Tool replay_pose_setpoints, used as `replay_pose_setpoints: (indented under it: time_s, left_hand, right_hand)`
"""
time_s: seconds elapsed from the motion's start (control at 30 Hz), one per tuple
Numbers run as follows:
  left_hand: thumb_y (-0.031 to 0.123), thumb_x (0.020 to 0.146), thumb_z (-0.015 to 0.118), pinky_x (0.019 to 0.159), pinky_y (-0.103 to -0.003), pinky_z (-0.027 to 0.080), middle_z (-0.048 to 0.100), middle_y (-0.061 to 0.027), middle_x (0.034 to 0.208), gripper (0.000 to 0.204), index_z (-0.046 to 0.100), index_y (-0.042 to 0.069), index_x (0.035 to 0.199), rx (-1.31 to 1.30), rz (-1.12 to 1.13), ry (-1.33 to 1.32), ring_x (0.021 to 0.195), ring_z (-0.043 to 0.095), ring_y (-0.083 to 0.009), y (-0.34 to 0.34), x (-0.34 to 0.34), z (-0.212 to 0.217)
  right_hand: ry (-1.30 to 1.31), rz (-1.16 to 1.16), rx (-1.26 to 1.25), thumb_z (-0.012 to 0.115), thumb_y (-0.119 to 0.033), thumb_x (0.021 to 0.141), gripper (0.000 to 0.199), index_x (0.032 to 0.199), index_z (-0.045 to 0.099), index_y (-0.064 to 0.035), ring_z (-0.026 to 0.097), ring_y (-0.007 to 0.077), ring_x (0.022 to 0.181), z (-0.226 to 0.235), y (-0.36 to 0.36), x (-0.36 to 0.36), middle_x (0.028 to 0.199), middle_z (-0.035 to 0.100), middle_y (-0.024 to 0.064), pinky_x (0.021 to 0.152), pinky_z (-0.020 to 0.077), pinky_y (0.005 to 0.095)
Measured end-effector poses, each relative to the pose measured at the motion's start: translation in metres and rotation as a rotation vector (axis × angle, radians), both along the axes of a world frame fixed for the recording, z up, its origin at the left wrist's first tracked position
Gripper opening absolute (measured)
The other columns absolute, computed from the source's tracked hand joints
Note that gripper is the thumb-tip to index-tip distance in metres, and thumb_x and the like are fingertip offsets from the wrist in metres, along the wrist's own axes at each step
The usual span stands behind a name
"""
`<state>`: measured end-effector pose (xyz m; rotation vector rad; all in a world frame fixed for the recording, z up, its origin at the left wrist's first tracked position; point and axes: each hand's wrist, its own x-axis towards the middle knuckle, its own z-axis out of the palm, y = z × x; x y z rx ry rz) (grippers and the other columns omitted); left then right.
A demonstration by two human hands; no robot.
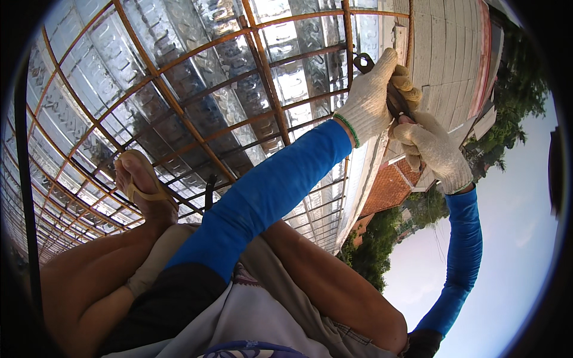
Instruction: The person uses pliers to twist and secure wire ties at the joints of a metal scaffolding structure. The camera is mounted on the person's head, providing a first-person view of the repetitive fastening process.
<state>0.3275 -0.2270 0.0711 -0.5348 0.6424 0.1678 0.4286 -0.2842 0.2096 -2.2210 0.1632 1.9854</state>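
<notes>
Both my hands wear cream knitted gloves, with blue sleeves on the arms. Up at the right edge of the rusty rebar grid (261, 56), my left hand (371, 95) is wrapped round a dark metal bar (395, 101). A dark curved loop (362, 62) sticks out past its far side; whether it belongs to the same bar I cannot tell. Just below and to the right, my right hand (439, 149) has its fingers curled in against the bar's lower end. The gloves hide most of the bar, so its full shape does not show.
Shiny ribbed metal decking (227, 77) lies under the grid. My foot in a tan flip-flop (143, 185) rests on the bars. A pale block-like wall (441, 53) runs along the right, with an orange brick surface (388, 186), trees (519, 89) and open sky beyond the edge.
</notes>
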Motion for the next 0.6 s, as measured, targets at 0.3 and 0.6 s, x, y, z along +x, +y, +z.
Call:
replay_pose_setpoints:
  time_s: [0.3,0.6]
  left_hand:
    - [0.037,0.106,0.063,0.054,-0.037,0.048,0.047,0.0,0.066,0.035,0.061,0.003,0.098,0.127,-0.091,0.379,0.056,0.05,-0.0159,-0.003,0.018,0.008]
    - [0.039,0.101,0.07,0.048,-0.033,0.056,0.058,-0.0026,0.07,0.037,0.061,0.004,0.107,0.065,-0.14,0.398,0.059,0.064,-0.0165,0.001,-0.004,0.032]
  right_hand:
    - [-0.535,0.727,0.347,0.077,-0.031,0.093,0.045,0.123,0.061,-0.0014,0.067,0.0209,0.063,-0.035,-0.045,-0.003,0.079,0.065,0.0073,0.055,0.0566,0.0352]
    - [0.052,0.143,0.079,0.071,-0.025,0.099,0.023,0.106,0.063,-0.0042,0.058,0.0181,0.048,-0.017,-0.019,0.013,0.071,0.062,0.0074,0.042,0.0475,0.0344]
